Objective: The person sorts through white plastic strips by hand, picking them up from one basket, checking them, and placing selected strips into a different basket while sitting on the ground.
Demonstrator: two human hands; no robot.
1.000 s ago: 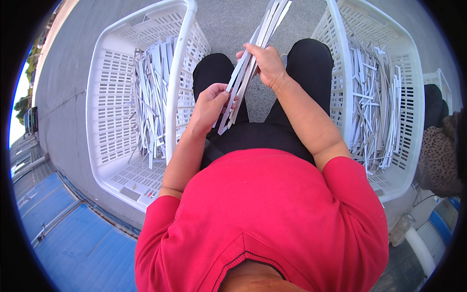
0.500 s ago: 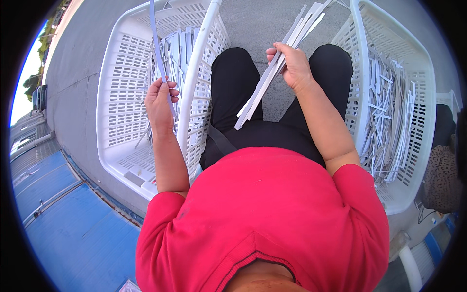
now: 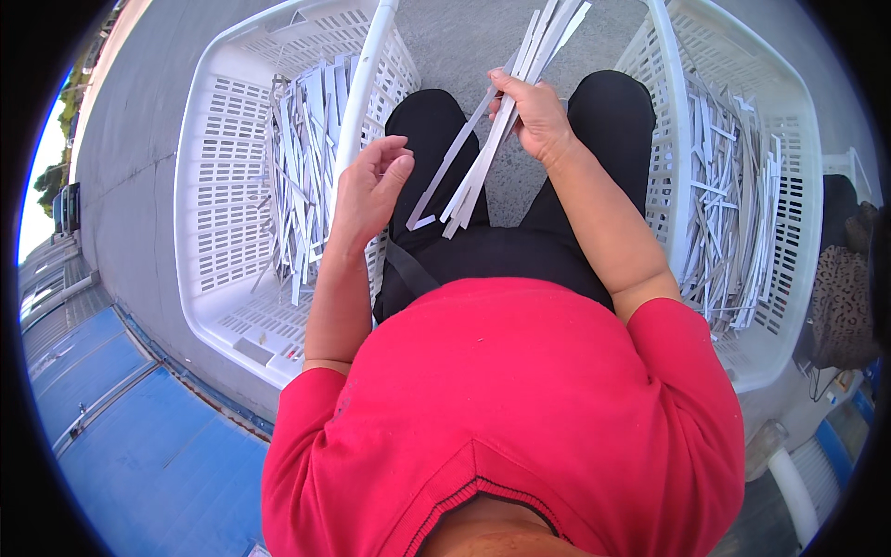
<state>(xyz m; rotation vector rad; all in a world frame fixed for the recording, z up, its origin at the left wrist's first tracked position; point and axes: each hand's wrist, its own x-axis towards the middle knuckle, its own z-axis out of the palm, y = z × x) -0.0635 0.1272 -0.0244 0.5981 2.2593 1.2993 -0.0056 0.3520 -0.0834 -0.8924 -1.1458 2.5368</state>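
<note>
outdoors, strips (image 3: 532, 61) above grey pavement (image 3: 139, 200)

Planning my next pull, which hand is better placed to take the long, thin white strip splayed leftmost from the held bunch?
Probably your left hand: it looks empty, beside that strip, while your right hand grips the bunch.

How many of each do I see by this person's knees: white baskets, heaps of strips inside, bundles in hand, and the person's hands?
Baskets: 2 (left basket, right basket)
Heaps: 2 (left heap, right heap)
Bundles: 1 (bundle)
Hands: 2 (left hand, right hand)
Total: 7
Single strips overlap too much to count.
</note>
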